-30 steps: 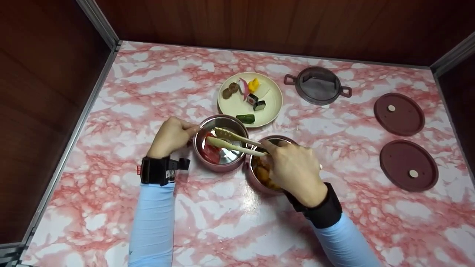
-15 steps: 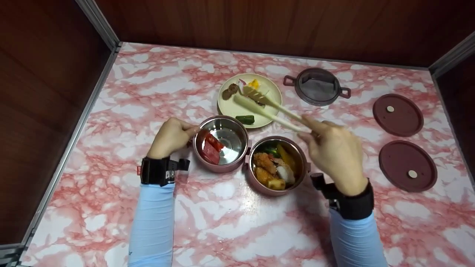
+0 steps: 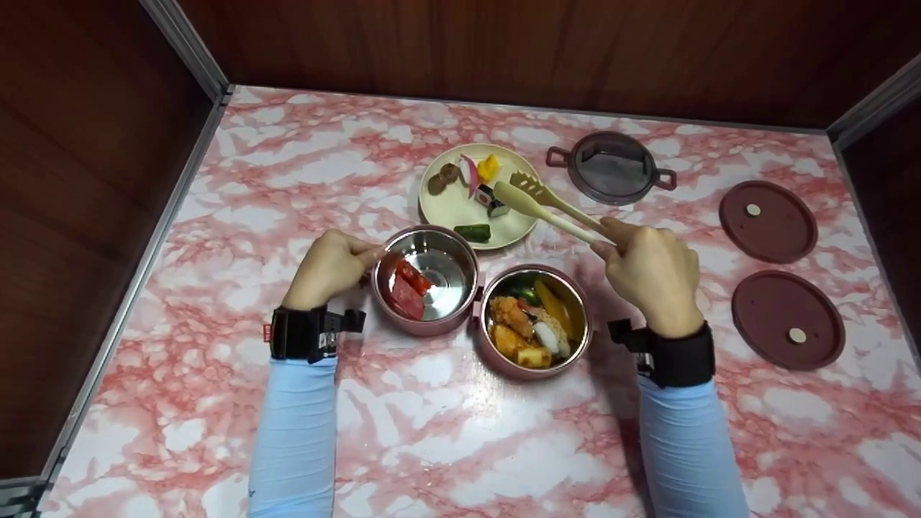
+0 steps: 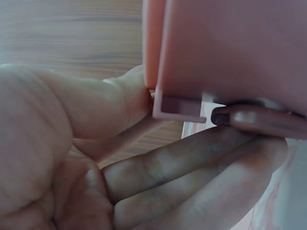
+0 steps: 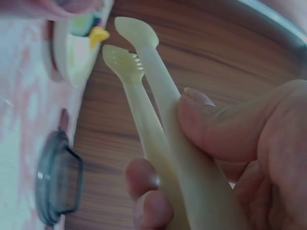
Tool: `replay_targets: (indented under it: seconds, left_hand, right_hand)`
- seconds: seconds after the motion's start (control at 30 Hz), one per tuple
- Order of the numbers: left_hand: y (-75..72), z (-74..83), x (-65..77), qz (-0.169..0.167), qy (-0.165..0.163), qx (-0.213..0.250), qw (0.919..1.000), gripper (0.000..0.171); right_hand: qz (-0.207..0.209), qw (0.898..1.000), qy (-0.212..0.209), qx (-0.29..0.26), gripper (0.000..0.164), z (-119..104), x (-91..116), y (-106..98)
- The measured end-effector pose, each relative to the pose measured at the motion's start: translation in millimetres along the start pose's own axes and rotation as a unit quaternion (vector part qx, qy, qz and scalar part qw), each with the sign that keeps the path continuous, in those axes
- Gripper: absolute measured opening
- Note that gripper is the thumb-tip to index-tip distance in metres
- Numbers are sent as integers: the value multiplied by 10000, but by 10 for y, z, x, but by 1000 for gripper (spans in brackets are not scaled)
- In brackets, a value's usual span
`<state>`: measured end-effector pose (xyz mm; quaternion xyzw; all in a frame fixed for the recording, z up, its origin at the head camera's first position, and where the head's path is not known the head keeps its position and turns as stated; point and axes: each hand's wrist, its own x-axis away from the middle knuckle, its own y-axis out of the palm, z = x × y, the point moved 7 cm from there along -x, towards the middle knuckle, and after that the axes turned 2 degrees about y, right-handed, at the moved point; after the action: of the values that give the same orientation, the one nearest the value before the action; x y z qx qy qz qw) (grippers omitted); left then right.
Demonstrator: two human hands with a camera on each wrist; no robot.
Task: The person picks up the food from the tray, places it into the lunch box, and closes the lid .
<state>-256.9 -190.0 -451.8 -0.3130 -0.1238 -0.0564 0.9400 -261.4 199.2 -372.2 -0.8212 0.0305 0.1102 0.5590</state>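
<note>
My left hand (image 3: pixel 327 270) grips the left side of a pink steel-lined pot (image 3: pixel 450 270); in the left wrist view, thumb and fingers (image 4: pixel 192 167) hold it near its handle. Red pieces of food (image 3: pixel 409 291) lie in that pot. My right hand (image 3: pixel 651 270) holds cream tongs (image 5: pixel 165 96) between thumb and fingers. Their two heads stand slightly apart over the right edge of a cream plate (image 3: pixel 457 208), with nothing visible between them. Sushi rolls (image 3: pixel 491 201), brown balls (image 3: pixel 442 178), a yellow piece (image 3: pixel 488 167), a pink-white slice (image 3: pixel 469 175) and a green piece (image 3: pixel 473 232) lie on it.
A second pink pot (image 3: pixel 529 373) holding fried and yellow food touches the first on its right. Behind stands a dark lid with two side handles (image 3: pixel 611 169). Two maroon discs (image 3: pixel 770 223) lie at the right. Dark panels wall in the marbled table (image 3: pixel 403 446).
My right hand has moved from over the pots to the right, carrying the tongs out of the left pot, across the plate and to its right edge. My left hand keeps its place.
</note>
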Motion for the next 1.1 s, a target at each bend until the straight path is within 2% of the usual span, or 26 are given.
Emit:
replay_targets:
  seconds: [0.2, 0.47, 0.7, 0.93, 1.1]
  left_hand:
    - [0, 14, 3, 32, 73, -75, 9999, 23]
    - [1, 33, -6, 55, 164, -112, 9998, 23]
    - [4, -18, -8, -40, -65, 11, 10000, 23]
    - [3, -16, -7, -50, -20, 10, 10000, 23]
    - [4, 4, -10, -36, 75, -23, 10000, 23]
  right_hand:
    - [-302, 9995, 96, -43, 33, 31, -19, 135]
    - [-585, 9980, 139, 171, 29, 50, 47, 40]
    - [-978, 9944, 118, 382, 30, 27, 52, 16]
    - [-814, 9957, 117, 422, 27, 21, 51, 20]
    - [-485, 9983, 68, 321, 25, 47, 19, 27]
